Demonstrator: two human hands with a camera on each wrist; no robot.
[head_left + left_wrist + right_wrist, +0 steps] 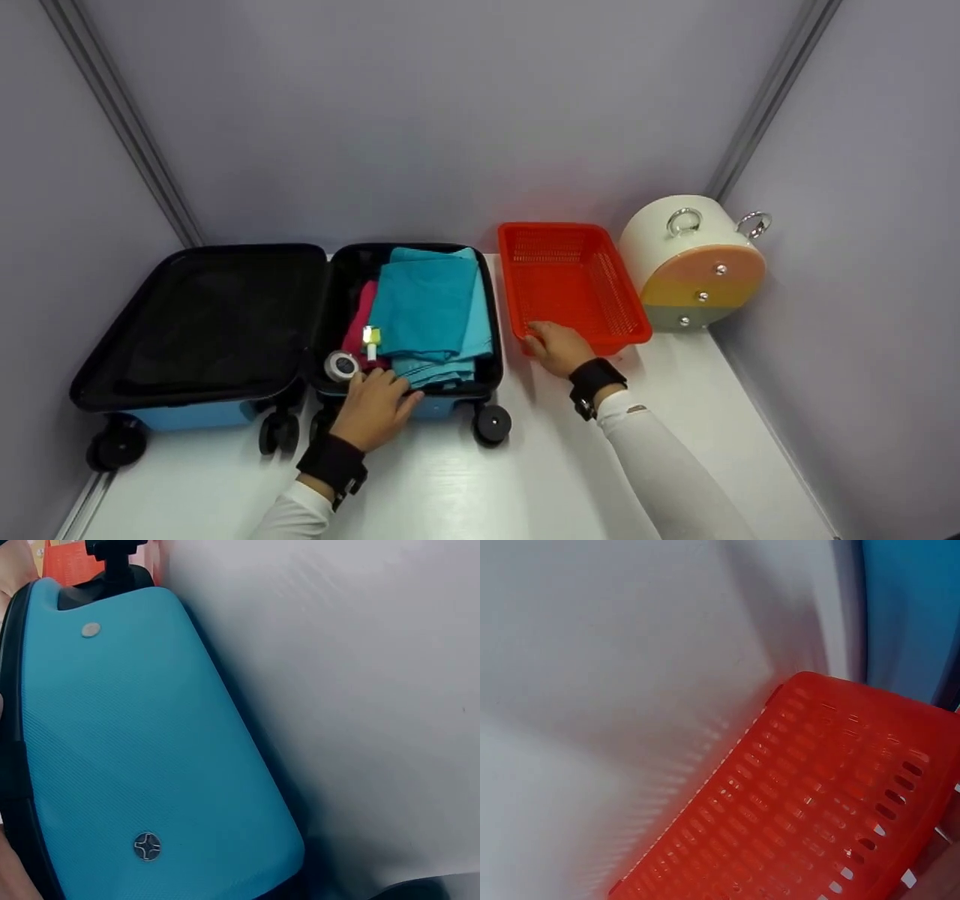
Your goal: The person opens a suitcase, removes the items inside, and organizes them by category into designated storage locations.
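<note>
A small blue suitcase lies open on the white table, its blue shell filling the left wrist view. The right half holds folded teal towels, a pink cloth, a small white bottle and a round silver disc. The left half shows only black lining. My left hand sits on the suitcase's near rim, fingers curled over it beside the disc. My right hand grips the near left corner of the empty red basket, whose slotted wall shows in the right wrist view.
A white round container with a pink, yellow and green face and metal rings lies on its side right of the basket. Grey walls close in at the back and both sides. Bare white tabletop lies in front of the suitcase wheels.
</note>
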